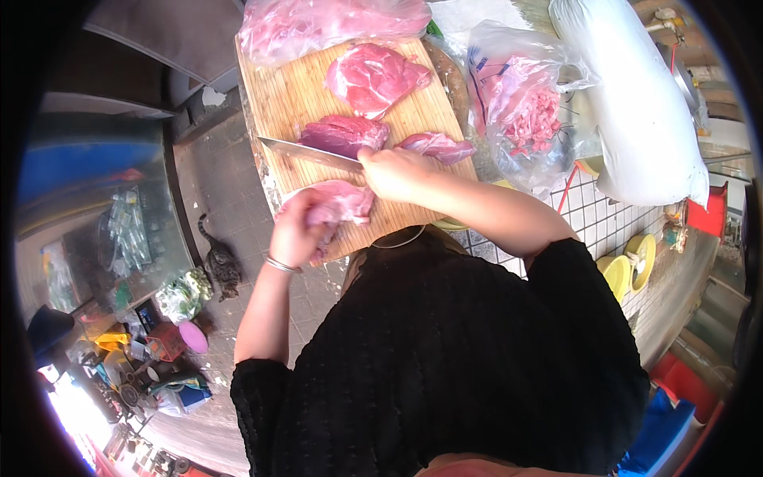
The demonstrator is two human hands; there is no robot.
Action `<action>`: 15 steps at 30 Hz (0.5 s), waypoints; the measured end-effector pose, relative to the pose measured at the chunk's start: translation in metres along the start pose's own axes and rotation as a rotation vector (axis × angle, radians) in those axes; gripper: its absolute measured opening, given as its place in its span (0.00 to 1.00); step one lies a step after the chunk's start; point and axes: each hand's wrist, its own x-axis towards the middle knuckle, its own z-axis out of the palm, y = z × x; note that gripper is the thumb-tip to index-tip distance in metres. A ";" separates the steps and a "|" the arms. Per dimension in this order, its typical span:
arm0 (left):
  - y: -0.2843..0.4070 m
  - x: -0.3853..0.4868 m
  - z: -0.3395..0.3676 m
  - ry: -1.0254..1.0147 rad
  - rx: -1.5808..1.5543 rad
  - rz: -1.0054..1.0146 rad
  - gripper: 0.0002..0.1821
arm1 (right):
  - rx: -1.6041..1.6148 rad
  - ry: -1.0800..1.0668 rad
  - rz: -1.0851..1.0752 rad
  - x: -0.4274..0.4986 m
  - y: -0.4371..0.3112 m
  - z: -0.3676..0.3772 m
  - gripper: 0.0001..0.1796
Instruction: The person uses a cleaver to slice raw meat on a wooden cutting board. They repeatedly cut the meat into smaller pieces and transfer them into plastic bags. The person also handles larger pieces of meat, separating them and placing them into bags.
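Observation:
My right hand (396, 173) is closed around the handle of a large knife (310, 153), whose blade points left over the wooden cutting board (286, 95). Just beyond the blade lies a dark red piece of raw meat (343, 134). With my left hand (301, 226), fingers bent, I hold the left end of a pale pink piece of raw meat (343, 203) at the board's near edge. A smaller meat piece (438, 146) rests past my right hand, and a large cut of meat (375, 77) sits farther back.
A plastic bag of meat (334, 24) covers the board's far end. At right are an open plastic bag with meat strips (533, 119) and a big white sack (644, 113). A tabby cat (222, 268) is on the paved floor at left, near bagged vegetables (183, 295). Yellow basins (641, 262) stand at right.

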 end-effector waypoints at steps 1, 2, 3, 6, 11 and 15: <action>-0.021 0.008 -0.011 -0.016 -0.187 -0.155 0.20 | -0.006 0.046 0.004 0.005 0.002 0.001 0.11; -0.033 0.015 -0.020 0.002 -0.364 -0.229 0.20 | -0.011 0.084 0.005 0.007 0.003 0.003 0.11; -0.041 0.019 -0.029 0.026 -0.543 -0.313 0.20 | 0.024 0.126 0.018 0.001 0.003 0.000 0.11; -0.057 0.033 -0.046 0.020 -0.994 -0.364 0.21 | 0.138 0.315 0.049 -0.036 0.023 0.001 0.13; -0.049 0.063 -0.075 0.075 -1.321 -0.135 0.32 | 0.190 0.645 0.123 -0.115 0.055 -0.021 0.14; -0.026 0.118 -0.115 0.077 -1.542 -0.086 0.26 | 0.139 0.718 0.162 -0.155 0.074 -0.010 0.14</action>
